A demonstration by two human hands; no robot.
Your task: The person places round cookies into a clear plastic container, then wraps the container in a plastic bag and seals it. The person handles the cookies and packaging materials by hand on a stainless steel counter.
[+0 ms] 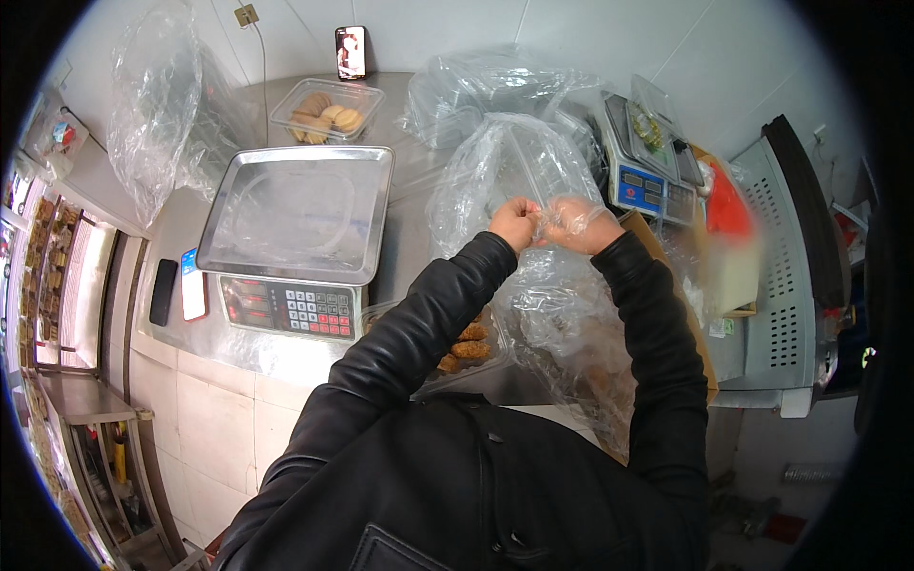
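My left hand (pixel 514 224) and my right hand (pixel 577 225) meet above a large clear plastic bag (pixel 464 171). Thin clear plastic film, apparently a disposable glove (pixel 589 214), covers my right hand. The fingertips of my left hand pinch this film beside the right hand's fingers. My right hand's fingers are curled, and whether they grip anything is unclear. Partly hidden under my left forearm, a clear plastic tray (pixel 503 350) holds several crumb-coated brown pastries (pixel 470 350). More crumpled clear plastic (pixel 557 314) lies below my hands, between the forearms.
At left stands a digital scale (pixel 296 214) with a steel pan. Behind it are a tub (pixel 364 93) of round cookies (pixel 343 118) and a propped phone (pixel 350 53). Two phones (pixel 163 292) lie left. A second scale (pixel 643 187), cardboard box (pixel 668 285) and perforated metal appliance (pixel 782 285) flank the right.
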